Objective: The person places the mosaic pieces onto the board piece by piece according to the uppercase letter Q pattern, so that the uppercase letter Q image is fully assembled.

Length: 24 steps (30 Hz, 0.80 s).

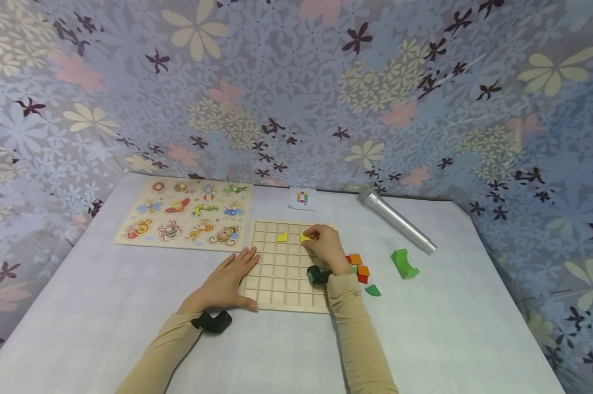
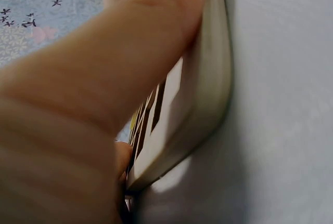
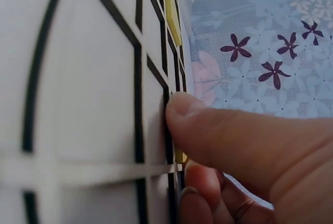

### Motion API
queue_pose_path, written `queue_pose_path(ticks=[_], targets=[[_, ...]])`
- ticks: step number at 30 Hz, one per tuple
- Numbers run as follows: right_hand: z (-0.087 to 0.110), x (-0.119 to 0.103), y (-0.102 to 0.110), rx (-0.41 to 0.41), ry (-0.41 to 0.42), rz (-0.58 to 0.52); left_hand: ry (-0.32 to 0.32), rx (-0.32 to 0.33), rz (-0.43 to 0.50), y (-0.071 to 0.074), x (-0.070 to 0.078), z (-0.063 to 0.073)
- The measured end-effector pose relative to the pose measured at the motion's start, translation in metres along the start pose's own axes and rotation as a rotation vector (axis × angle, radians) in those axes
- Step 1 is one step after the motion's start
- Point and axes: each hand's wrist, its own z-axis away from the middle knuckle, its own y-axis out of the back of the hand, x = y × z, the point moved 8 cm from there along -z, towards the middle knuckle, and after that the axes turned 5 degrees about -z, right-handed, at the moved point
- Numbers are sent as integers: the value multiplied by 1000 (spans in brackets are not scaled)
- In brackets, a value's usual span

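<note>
A wooden grid board (image 1: pixel 279 271) lies flat on the table in the head view. My left hand (image 1: pixel 229 279) rests with spread, straight fingers along its left side, the thumb at the lower left corner. Over the upper right part of the grid, my right hand (image 1: pixel 326 247) pinches a small yellow piece (image 3: pixel 180 156) between thumb and fingers. That piece sits right at a grid cell and is partly covered by the fingertips. A second yellow piece (image 1: pixel 282 237), quarter-round in shape, lies in a cell to the left of it.
Orange blocks (image 1: pixel 356 259), red ones and a green quarter piece (image 1: pixel 373 290) lie right of the board. Farther right are a green arch block (image 1: pixel 403 264) and a silver microphone (image 1: pixel 398 220). A pattern card (image 1: pixel 302 198) stands behind; an insect puzzle board (image 1: pixel 184 213) lies at left.
</note>
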Motion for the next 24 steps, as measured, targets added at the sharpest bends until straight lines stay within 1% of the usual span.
queue_pose_path(ticks=[4,7,11,14,17,21,24], targets=[[0,-1,-1,3,-14,2,-3,-4,-1,0,1,0],[0,-2,-1,-10,-22,-4,-2,-6,2,0,1,0],[4,-1,5,-8,-19,-21,-6,0,-1,0,1,-1],[11,3,19,2,-35,-51,-13,1,-3,-1,3,-2],[19,13,40,25,-67,-73,-17,-2,-2,-2,4,-3],[32,35,67,35,-133,-102,-7,1,-6,0,4,-2],[44,55,79,19,-188,-134,-1,1,-8,1,4,0]])
